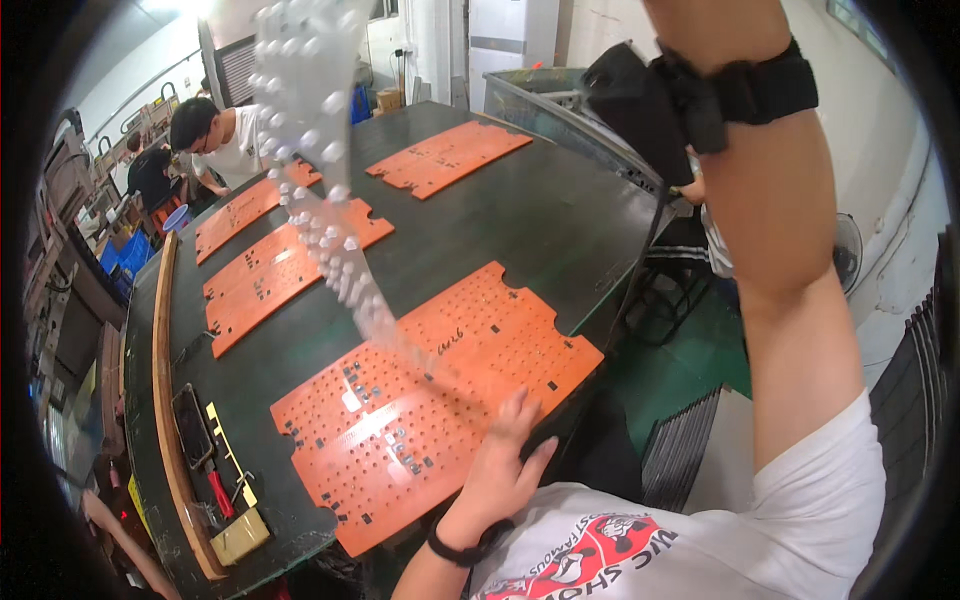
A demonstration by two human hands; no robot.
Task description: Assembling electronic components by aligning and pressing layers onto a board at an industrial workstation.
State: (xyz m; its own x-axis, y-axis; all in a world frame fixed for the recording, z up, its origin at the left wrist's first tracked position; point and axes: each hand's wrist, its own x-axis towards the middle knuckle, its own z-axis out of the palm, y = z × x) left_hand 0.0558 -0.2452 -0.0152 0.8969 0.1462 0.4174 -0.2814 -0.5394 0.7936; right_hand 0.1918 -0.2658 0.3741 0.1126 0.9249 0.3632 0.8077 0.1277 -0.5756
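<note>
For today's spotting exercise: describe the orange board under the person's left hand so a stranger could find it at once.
Start at the long dark worktable. The orange board is the one at its near corner, with the left hand on its near edge. Unlike the other orange boards farther back, a clear studded sheet is lifting off it.

A wide orange perforated board (440, 400) lies flat at the counter's near edge, dotted with small holes and slots. A clear, bumpy plastic sheet (320, 150) rises from it, lifted high and blurred.
</note>
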